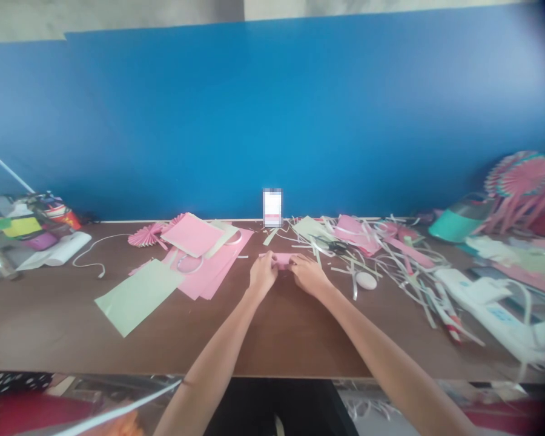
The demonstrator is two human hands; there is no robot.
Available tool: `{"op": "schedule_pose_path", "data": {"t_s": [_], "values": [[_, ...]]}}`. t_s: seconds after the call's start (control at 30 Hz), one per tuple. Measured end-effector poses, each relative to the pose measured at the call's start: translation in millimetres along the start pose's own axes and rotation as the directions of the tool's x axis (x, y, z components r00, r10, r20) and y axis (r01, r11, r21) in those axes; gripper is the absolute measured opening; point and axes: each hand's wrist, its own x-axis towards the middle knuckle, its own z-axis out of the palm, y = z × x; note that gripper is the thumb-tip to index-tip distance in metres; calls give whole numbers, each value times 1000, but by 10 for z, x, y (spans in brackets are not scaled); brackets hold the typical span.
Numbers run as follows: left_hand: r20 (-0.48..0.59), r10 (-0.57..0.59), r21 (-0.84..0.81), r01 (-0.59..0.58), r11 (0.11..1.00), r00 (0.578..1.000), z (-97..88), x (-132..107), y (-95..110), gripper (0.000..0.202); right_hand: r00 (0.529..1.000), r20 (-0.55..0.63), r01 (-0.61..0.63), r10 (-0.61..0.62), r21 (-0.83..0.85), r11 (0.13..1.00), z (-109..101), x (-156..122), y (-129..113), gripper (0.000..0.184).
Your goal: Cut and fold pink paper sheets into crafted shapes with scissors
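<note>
Between my two hands, a small folded strip of pink paper is held just over the brown table. My left hand pinches its left end, fingers closed. At the right end, my right hand grips it with the fingers bent around the edge. The fingertips hide part of the paper, so its folds are hard to make out. Left of my hands lie pink paper sheets and a pale green sheet. Just to the right are pale paper offcuts.
A phone-like upright object, blurred out, stands against the blue wall. Pink pleated rosettes and a white power strip are at the right. A white oval object lies near the scraps. A white cable runs at the left.
</note>
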Motion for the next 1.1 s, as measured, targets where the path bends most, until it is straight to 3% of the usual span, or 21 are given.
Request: {"op": "schedule_pose_path", "data": {"t_s": [0.23,0.5,1.1], "values": [[6,40,73,-40,996,999,-21,-37,42,13,1000,-8,-10,10,19,1000,10,-3,16,36],[9,-35,246,32,969,999,-64,-44,34,15,999,3,-37,37,24,999,7,-3,9,35],[62,-72,227,56,972,995,-120,-21,-18,14,998,-70,-4,7,52,999,59,-3,42,32]]}}
